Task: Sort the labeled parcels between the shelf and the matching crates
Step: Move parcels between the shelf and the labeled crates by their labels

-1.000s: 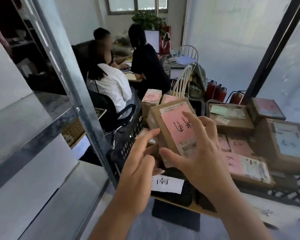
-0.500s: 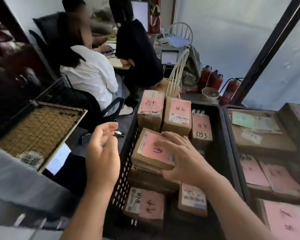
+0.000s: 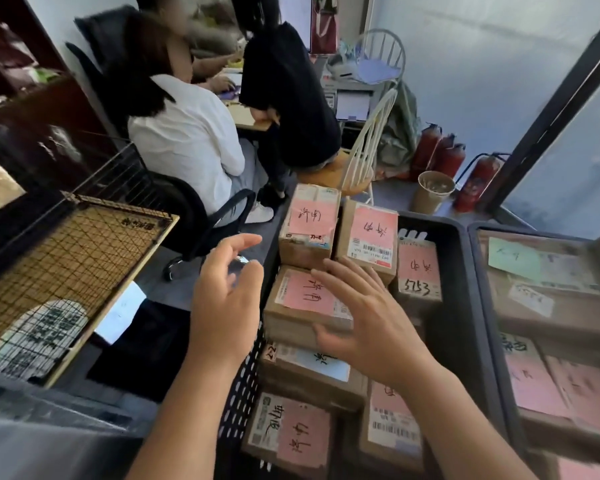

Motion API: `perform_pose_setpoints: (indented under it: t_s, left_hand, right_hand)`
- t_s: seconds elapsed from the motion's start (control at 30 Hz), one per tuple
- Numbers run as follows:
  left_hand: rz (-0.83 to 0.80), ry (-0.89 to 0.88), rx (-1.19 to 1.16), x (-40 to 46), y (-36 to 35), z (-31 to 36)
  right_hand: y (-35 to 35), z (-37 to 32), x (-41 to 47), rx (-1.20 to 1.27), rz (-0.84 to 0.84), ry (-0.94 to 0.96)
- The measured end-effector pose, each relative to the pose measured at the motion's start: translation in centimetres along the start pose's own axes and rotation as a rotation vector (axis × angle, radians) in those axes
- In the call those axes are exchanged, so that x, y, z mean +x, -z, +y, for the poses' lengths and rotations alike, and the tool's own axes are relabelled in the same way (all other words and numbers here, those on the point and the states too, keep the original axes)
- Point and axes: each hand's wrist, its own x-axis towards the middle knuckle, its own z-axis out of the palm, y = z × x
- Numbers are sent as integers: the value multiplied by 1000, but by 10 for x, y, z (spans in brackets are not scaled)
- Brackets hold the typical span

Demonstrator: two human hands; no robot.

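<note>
A brown parcel with a pink label [image 3: 300,299] lies flat on top of other parcels in the black crate [image 3: 459,306]. My right hand [image 3: 368,320] hovers at its right side with fingers spread, the thumb near its front edge, holding nothing. My left hand [image 3: 227,299] floats open just left of the crate's perforated wall. Several more pink-labeled parcels fill the crate, two standing at the back [image 3: 309,225] [image 3: 369,237]. A second black crate [image 3: 487,306] on the right holds larger boxes with pink and green labels.
A wire-mesh board in a wooden frame [image 3: 59,271] lies to the left. Two people sit at a desk behind, one in a white top [image 3: 187,136], on chairs. Red fire extinguishers [image 3: 440,154] and a paper cup [image 3: 432,192] stand by the far wall.
My right hand carried the pink-labeled parcel from in front of me down into the crate and let go of it. My view swung from the metal shelf down to the crates.
</note>
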Motion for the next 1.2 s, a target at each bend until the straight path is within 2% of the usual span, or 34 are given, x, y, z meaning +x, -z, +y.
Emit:
perform_pose_setpoints:
  t_s: [0.2, 0.4, 0.6, 0.77, 1.0, 1.2]
  left_hand:
    - [-117, -145, 128, -20, 7, 37]
    - [15, -295, 304, -82, 16, 91]
    - [233, -261, 429, -197, 18, 135]
    - [470, -205, 593, -309, 45, 158]
    - [937, -4, 806, -532, 118, 178]
    - [1277, 270, 954, -788, 156, 195]
  right_hand:
    - [58, -30, -6, 105, 181, 71]
    - [105, -44, -31, 187, 218, 256]
    - [137, -65, -85, 294, 135, 503]
    - [140, -120, -135, 279, 79, 771]
    - [111, -265, -253, 409, -22, 1179]
    - [66, -407, -447, 609, -150, 1496]
